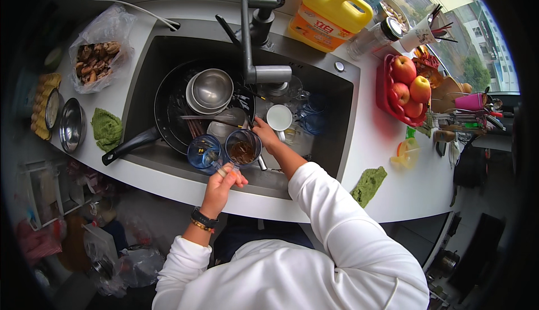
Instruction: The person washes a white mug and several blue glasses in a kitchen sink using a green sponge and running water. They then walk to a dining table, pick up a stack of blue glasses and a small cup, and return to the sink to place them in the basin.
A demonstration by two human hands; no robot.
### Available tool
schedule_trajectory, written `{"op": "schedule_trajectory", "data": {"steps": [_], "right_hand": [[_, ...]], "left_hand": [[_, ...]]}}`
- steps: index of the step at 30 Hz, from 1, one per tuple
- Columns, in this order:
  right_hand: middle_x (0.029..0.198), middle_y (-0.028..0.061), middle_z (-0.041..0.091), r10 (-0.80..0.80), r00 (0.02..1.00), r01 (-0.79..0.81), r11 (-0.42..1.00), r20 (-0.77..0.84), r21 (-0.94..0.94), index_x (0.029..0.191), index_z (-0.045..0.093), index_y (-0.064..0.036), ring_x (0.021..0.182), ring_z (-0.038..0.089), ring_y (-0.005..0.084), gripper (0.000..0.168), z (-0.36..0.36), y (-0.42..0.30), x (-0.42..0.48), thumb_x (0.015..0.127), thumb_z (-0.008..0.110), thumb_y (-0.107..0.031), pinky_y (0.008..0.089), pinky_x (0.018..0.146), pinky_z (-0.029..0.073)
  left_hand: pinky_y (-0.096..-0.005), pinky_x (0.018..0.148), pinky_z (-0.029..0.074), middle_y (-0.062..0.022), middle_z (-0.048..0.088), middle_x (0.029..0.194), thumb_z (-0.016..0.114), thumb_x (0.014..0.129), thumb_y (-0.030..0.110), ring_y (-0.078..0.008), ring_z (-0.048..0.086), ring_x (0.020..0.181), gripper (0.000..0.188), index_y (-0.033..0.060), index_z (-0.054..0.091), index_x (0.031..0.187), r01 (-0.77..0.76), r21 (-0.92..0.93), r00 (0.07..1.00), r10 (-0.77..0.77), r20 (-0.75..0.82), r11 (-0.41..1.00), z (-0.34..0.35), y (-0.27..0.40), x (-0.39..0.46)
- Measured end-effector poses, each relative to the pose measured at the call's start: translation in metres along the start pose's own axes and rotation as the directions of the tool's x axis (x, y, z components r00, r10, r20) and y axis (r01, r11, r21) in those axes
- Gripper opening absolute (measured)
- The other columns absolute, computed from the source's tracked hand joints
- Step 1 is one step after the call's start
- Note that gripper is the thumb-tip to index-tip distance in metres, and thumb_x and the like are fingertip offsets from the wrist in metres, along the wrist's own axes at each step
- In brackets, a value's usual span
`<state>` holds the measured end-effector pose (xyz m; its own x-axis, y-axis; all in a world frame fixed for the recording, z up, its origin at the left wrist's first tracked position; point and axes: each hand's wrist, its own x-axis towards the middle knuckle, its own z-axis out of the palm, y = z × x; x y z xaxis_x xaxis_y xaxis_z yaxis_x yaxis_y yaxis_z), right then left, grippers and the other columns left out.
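My left hand [224,181] grips the handles of two blue glass mugs, side by side over the sink's front edge. The right mug [243,147] holds brown liquid with dark bits; the left mug [205,152] has small yellowish and dark bits inside. My right hand [264,132] reaches into the sink beside the right mug, at the rim of a black frying pan [168,99]; its fingertips are partly hidden, and I cannot tell whether they grip anything. Stacked metal bowls [212,89] and a clear container stand in the pan. A white mug [279,117] lies right of my hand.
A black faucet [248,40] reaches over the sink [345,112], where more glassware lies. The pan's handle [130,146] crosses the left rim. A yellow detergent jug [328,15] stands behind; a red basket [383,87] of apples and a green cloth [369,186] are on the right.
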<state>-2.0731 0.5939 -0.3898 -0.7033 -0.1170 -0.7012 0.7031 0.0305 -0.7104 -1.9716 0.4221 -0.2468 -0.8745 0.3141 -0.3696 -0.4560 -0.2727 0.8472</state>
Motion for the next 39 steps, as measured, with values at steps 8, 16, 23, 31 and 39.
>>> {"op": "schedule_trajectory", "data": {"steps": [8, 16, 23, 31, 39], "right_hand": [[0.115, 0.0156, 0.053, -0.160, 0.985, 0.170, 0.965, 0.062, -0.199, 0.134, 0.029, -0.002, 0.102, 0.052, 0.0217, 0.065, -0.027, 0.008, -0.016, 0.072, 0.049, -0.007, 0.0291, 0.089, 0.038], [0.131, 0.0102, 0.038, -0.493, 0.796, 0.498, 0.863, 0.351, 0.082, 0.135, 0.023, -0.006, 0.122, 0.036, 0.0209, 0.096, -0.062, -0.059, -0.133, 0.058, 0.078, -0.020, 0.0329, 0.104, 0.024], [0.116, 0.0122, 0.049, -0.411, 0.876, 0.443, 0.892, 0.252, -0.088, 0.125, 0.033, -0.005, 0.110, 0.046, 0.0209, 0.090, -0.089, -0.050, -0.155, 0.051, 0.082, -0.022, 0.0321, 0.096, 0.034], [0.105, 0.0204, 0.057, 0.026, 0.988, 0.104, 0.601, 0.149, -0.793, 0.112, 0.047, 0.003, 0.097, 0.056, 0.0300, 0.084, -0.114, -0.025, -0.117, 0.049, 0.076, -0.045, 0.0336, 0.083, 0.043], [0.095, 0.0187, 0.061, 0.322, 0.941, 0.001, 0.305, 0.105, -0.952, 0.095, 0.059, 0.006, 0.089, 0.059, 0.0303, 0.080, -0.078, -0.036, -0.075, 0.051, 0.069, -0.061, 0.0356, 0.077, 0.045]], "left_hand": [[-0.0221, 0.066, 0.042, -0.0056, 0.052, 0.076, 0.042, 0.092, 0.021, -0.0134, 0.054, 0.074, 0.025, 0.0042, 0.049, 0.074, 0.018, 0.077, 1.000, -0.018, -0.004, 0.997, 0.002, 0.004, 0.021], [-0.0227, 0.064, 0.042, -0.0035, 0.053, 0.074, 0.042, 0.091, 0.019, -0.0121, 0.054, 0.070, 0.026, 0.0032, 0.050, 0.072, 0.088, 0.029, 0.985, -0.092, 0.148, 0.996, 0.029, -0.005, 0.026], [-0.0216, 0.061, 0.045, -0.0087, 0.059, 0.093, 0.040, 0.092, 0.022, -0.0151, 0.061, 0.074, 0.026, 0.0007, 0.054, 0.089, 0.265, 0.024, 0.950, -0.266, 0.166, 0.964, 0.054, -0.004, 0.028], [-0.0165, 0.045, 0.038, -0.0062, 0.060, 0.076, 0.034, 0.093, 0.030, -0.0104, 0.059, 0.054, 0.035, 0.0050, 0.050, 0.076, 0.302, 0.313, 0.937, -0.341, 0.077, 0.901, 0.009, 0.029, 0.021], [-0.0170, 0.043, 0.036, -0.0034, 0.056, 0.062, 0.033, 0.093, 0.035, -0.0088, 0.056, 0.048, 0.043, 0.0046, 0.052, 0.070, 0.356, 0.512, 0.915, -0.404, -0.020, 0.782, 0.012, 0.054, 0.006]]}}
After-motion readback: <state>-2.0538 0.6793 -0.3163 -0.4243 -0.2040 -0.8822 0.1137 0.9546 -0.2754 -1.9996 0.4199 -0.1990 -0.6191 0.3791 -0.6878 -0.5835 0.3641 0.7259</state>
